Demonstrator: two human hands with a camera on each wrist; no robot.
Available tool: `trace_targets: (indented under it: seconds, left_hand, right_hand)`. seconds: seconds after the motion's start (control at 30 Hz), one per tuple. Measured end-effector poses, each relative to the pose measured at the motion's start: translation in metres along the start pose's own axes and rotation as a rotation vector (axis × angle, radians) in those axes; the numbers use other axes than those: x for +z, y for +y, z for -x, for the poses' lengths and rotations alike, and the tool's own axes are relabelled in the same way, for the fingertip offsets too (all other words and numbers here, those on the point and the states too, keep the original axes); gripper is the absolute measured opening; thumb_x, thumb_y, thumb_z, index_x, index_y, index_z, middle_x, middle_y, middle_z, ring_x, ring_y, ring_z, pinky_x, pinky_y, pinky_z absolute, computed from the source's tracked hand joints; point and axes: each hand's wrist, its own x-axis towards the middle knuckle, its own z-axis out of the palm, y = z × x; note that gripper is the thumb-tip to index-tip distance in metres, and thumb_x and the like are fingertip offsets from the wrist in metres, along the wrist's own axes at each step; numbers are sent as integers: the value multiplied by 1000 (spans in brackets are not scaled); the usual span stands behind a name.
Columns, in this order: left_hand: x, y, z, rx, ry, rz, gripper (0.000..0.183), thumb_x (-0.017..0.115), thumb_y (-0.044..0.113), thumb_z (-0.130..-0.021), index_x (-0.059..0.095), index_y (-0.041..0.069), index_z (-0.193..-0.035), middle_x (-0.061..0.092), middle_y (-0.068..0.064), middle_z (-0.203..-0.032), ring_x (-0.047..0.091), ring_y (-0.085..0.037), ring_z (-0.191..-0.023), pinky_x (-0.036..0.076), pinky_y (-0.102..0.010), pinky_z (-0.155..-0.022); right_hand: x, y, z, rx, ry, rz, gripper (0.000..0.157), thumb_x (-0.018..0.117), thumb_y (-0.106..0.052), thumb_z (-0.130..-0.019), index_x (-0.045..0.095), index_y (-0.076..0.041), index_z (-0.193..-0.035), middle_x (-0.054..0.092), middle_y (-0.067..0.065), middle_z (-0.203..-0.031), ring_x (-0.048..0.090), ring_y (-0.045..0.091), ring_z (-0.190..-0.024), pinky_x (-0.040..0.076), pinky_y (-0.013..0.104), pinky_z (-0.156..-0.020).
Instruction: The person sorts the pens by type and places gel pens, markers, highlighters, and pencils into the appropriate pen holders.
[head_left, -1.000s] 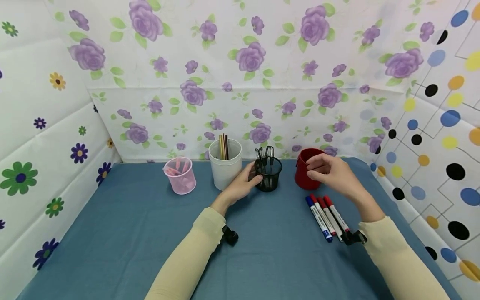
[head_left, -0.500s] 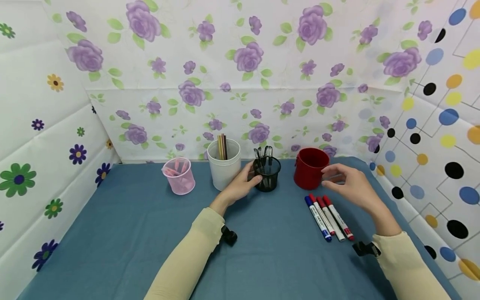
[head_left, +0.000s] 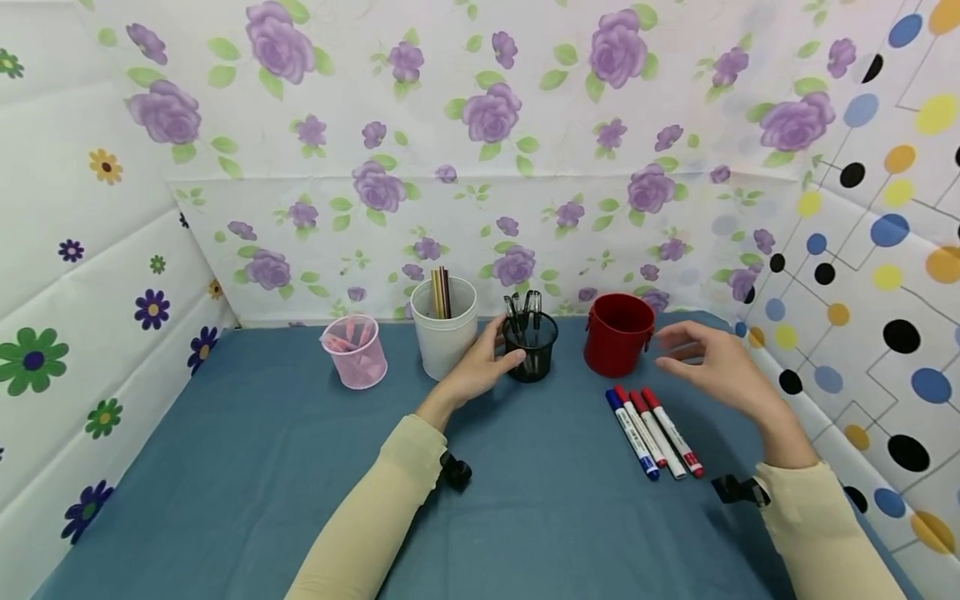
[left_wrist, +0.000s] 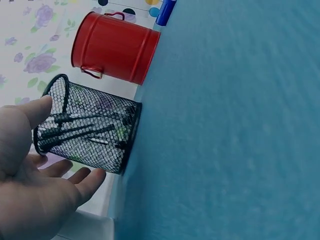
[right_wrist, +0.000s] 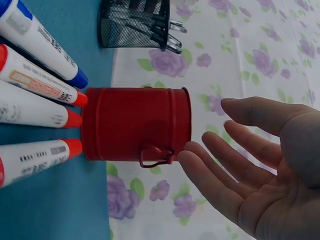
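My left hand [head_left: 476,367] is at the left side of a black mesh pen cup [left_wrist: 92,127], which holds several black pens [head_left: 525,310]. Its thumb lies at the cup's near side and its relaxed fingers reach along the other side, without closing round it. My right hand [head_left: 708,362] hovers just right of a red metal bucket [head_left: 617,337] with small side handles, fingers spread and loosely bent, nothing in them. The bucket stands upright, and its visible inside shows no contents. In front of it lie several whiteboard markers side by side, a blue one [head_left: 632,435] and red-capped ones [head_left: 672,432].
Left of the mesh cup stands a white cup [head_left: 444,346] with several pencils [head_left: 441,293]. Further left is a pink translucent cup [head_left: 360,369] with pink items inside. A blue cloth [head_left: 247,467] covers the table, and a flowered sheet [head_left: 420,208] hangs behind.
My right hand has moved right, from over the red bucket's rim to beside it. The left hand stays at the mesh cup. The whole scene shifts slightly left in view.
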Motion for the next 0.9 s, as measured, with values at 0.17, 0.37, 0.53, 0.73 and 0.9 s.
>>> trace_targets:
  seconds: [0.17,0.37,0.53,0.73,0.9]
  left_hand:
    - [2,10,1,33,22,-47,85,60,34,-111,4,25,-173,5,-4,-179,18,-35,-162,35,-54,-124]
    - [3,22,4,40,52,-145,83,60,35,-111,5,24,-173,9,-9,-177,15,-30,-163,33,-57,-124]
    - [4,32,8,49,80,-249,83,60,39,-110,9,25,-173,12,-11,-176,15,-32,-163,27,-61,-126]
    - [7,46,13,84,133,-322,76,59,37,-111,16,21,-172,20,-15,-173,13,-38,-162,24,-65,-125]
    - [9,54,14,152,202,-335,68,59,29,-111,26,17,-170,35,-16,-166,28,-40,-155,32,-63,-120]
  right_hand:
    - [-8,0,4,-1,-27,8,40,78,-33,-100,68,-14,-134,74,13,-124,74,33,-108,59,28,-78]
    - [-16,0,9,-7,-61,30,39,79,-31,-100,68,-14,-133,73,16,-125,74,33,-107,59,28,-77]
    - [-19,0,11,-24,-68,37,40,79,-29,-99,68,-13,-134,73,15,-124,75,33,-107,59,28,-77]
    - [-22,-3,12,-27,-63,50,41,79,-31,-99,68,-13,-135,73,14,-123,74,33,-106,59,29,-77]
    - [-22,-4,12,-27,-58,58,43,79,-32,-99,68,-13,-136,73,13,-121,75,33,-107,60,30,-77]
